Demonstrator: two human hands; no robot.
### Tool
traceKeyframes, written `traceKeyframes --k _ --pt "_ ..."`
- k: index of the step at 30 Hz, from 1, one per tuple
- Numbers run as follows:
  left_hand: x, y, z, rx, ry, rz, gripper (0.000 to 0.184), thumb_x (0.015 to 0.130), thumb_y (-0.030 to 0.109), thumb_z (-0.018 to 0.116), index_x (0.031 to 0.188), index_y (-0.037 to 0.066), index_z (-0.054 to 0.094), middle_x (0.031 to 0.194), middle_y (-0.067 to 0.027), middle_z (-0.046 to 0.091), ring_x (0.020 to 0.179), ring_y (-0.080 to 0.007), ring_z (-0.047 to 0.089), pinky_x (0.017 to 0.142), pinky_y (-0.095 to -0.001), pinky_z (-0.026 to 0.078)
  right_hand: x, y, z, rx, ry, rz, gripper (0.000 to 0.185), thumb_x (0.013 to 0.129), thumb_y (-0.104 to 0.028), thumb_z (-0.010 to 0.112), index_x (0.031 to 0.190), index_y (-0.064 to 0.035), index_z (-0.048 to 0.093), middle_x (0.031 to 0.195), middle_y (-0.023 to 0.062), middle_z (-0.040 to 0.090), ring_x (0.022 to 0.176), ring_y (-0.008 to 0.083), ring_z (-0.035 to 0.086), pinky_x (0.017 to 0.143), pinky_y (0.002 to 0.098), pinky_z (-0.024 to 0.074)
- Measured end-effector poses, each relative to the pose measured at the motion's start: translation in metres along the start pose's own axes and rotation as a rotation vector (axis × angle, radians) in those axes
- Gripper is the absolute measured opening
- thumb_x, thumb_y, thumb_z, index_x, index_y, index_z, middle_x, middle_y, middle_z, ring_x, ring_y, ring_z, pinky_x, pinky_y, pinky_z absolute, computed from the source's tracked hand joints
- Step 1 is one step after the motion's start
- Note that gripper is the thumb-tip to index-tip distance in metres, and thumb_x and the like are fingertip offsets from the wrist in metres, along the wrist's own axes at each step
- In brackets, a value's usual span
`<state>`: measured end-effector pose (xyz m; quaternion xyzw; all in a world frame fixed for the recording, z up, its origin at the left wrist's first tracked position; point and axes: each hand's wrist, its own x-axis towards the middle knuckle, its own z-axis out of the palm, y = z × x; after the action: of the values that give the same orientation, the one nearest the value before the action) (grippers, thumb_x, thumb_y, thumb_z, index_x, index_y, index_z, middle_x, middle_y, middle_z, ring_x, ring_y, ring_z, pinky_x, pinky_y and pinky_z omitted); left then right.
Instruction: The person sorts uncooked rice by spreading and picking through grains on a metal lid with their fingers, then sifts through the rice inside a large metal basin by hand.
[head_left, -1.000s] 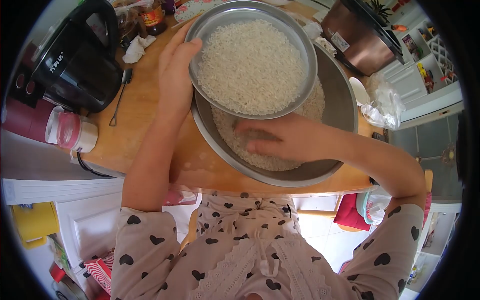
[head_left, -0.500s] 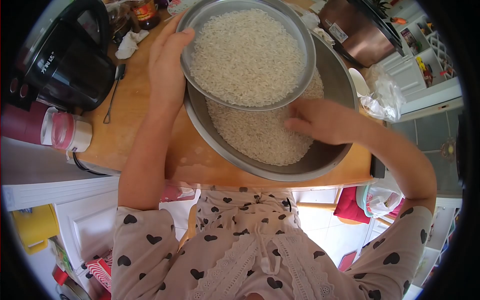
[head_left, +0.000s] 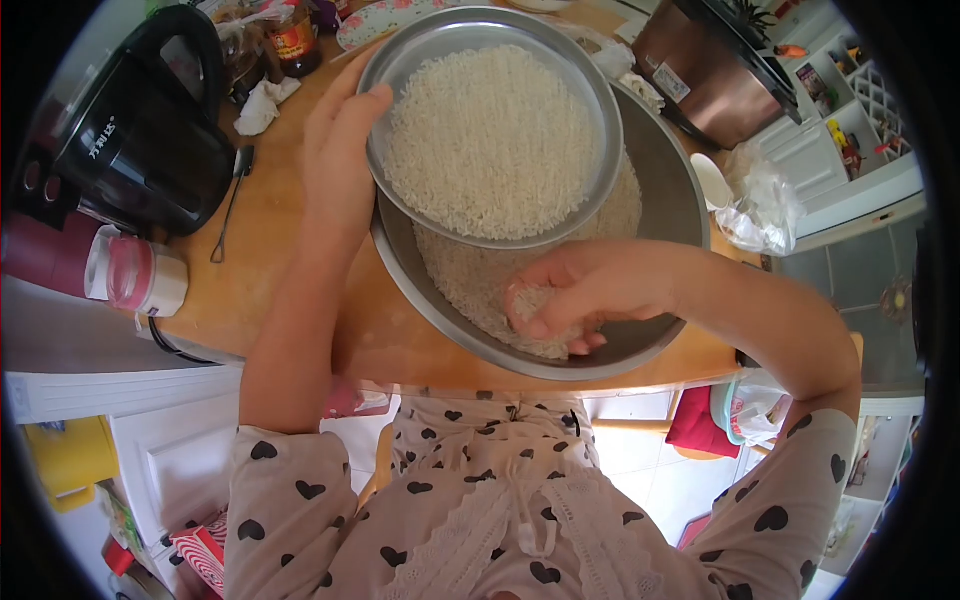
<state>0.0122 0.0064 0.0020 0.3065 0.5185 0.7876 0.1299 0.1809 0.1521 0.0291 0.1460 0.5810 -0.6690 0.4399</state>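
My left hand (head_left: 338, 150) grips the left rim of a shallow round metal pan (head_left: 612, 150), thumb over the edge. White rice (head_left: 490, 140) covers most of the pan's bottom. The pan is held above a large steel basin (head_left: 672, 180), hiding much of its far side. More rice (head_left: 455, 270) lies in the basin. Down inside the basin's near side, my right hand (head_left: 590, 290) is curled with palm partly turned up, its fingers cupped around a handful of rice (head_left: 540, 305).
A black electric kettle (head_left: 140, 130) stands left on the wooden table (head_left: 290, 250), near a thin metal utensil (head_left: 230, 205) and a pink-and-white jar (head_left: 145, 270). A brown cooker (head_left: 715, 75), a white cup (head_left: 710, 182) and a plastic bag (head_left: 765, 200) are at the right.
My right hand has moved left and nearer to me within the basin, and its fingers now cup rice. The pan appears slightly lower in view, its rice spread more evenly.
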Motion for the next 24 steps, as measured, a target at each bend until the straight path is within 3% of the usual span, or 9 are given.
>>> traceKeyframes --k 4,10,13,16,19,24 --pt "0.0 0.0 0.001 -0.01 -0.013 0.0 0.044 0.086 0.013 0.048 0.125 -0.006 0.049 0.117 -0.0114 0.057 0.106 -0.0159 0.053 0.094 -0.027 0.038 -0.021 -0.002 -0.014 0.033 -0.133 0.051 0.021 0.08 -0.022 0.064 0.088 -0.0047 0.055 0.075 -0.0014 0.048 0.058 0.0083 0.042 0.049 0.0212 0.0338" --pt "-0.002 0.001 0.002 0.007 -0.015 -0.026 0.044 0.086 0.013 0.047 0.126 -0.006 0.049 0.117 -0.0112 0.057 0.107 -0.0156 0.052 0.094 -0.0264 0.038 -0.065 -0.038 -0.014 -0.176 0.121 0.073 0.021 0.081 -0.021 0.063 0.085 -0.0016 0.056 0.07 0.0009 0.051 0.053 0.0082 0.044 0.043 0.0211 0.031" --pt "-0.002 0.002 0.001 0.027 -0.025 -0.024 0.044 0.086 0.014 0.047 0.125 -0.006 0.049 0.117 -0.0112 0.057 0.106 -0.0153 0.052 0.093 -0.0261 0.038 -0.069 -0.063 -0.029 -0.277 0.044 -0.095 0.023 0.081 -0.021 0.062 0.088 0.0005 0.058 0.073 0.0043 0.056 0.052 0.0094 0.047 0.042 0.0223 0.0316" --pt "-0.002 0.004 0.002 0.058 -0.028 -0.022 0.045 0.086 0.015 0.048 0.125 -0.006 0.049 0.116 -0.0112 0.057 0.106 -0.0151 0.052 0.093 -0.0258 0.038 -0.049 -0.081 -0.035 -0.319 0.119 -0.254 0.026 0.082 -0.021 0.062 0.092 0.0022 0.059 0.075 0.0072 0.059 0.058 0.013 0.053 0.045 0.025 0.0387" --pt "0.0 0.003 0.0 0.089 -0.034 -0.007 0.045 0.086 0.015 0.048 0.125 -0.007 0.049 0.116 -0.0112 0.057 0.105 -0.0151 0.053 0.092 -0.0256 0.038 -0.024 -0.098 -0.025 -0.327 0.249 -0.348 0.027 0.083 -0.021 0.061 0.096 0.0031 0.059 0.082 0.0083 0.061 0.073 0.0178 0.061 0.058 0.0273 0.0482" --pt "-0.003 0.005 0.003 0.034 -0.016 -0.058 0.046 0.086 0.015 0.048 0.126 -0.007 0.048 0.116 -0.0112 0.057 0.104 -0.0153 0.053 0.091 -0.0256 0.039 -0.025 -0.115 -0.045 -0.316 0.405 -0.642 0.032 0.085 -0.022 0.059 0.107 0.0018 0.057 0.103 0.0097 0.06 0.098 0.0218 0.061 0.082 0.0316 0.0497"
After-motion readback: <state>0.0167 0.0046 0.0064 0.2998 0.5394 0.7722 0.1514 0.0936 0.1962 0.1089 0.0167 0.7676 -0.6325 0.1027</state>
